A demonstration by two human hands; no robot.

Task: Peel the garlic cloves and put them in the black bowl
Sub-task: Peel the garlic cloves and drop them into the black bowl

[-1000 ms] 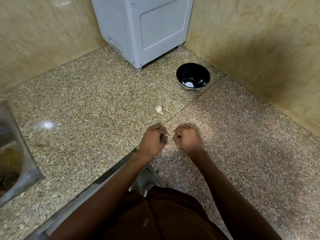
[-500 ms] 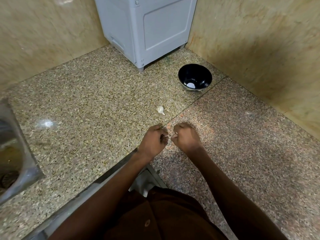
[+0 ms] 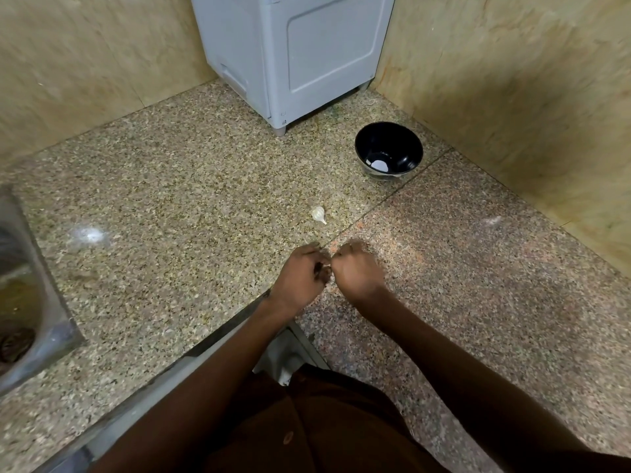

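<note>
Both fists curled, left hand (image 3: 302, 271) touching right hand (image 3: 355, 271); contents hidden. Clove (image 3: 318, 214) just beyond, bowl (image 3: 389, 150) farther.

Left hand (image 3: 300, 273) and right hand (image 3: 356, 273) are held close together above the granite tabletop (image 3: 170, 216), fingers curled inward toward each other. Any item pinched between them is blurred and cannot be identified. One unpeeled garlic clove (image 3: 318, 215) lies on the tabletop just beyond the hands. The black bowl (image 3: 388, 150) stands farther back, near the corner of the tiled wall (image 3: 512, 97); a white patch shows inside it. A grey appliance (image 3: 293, 52) stands behind. A steel sink (image 3: 30, 302) occupies the left edge.
</note>
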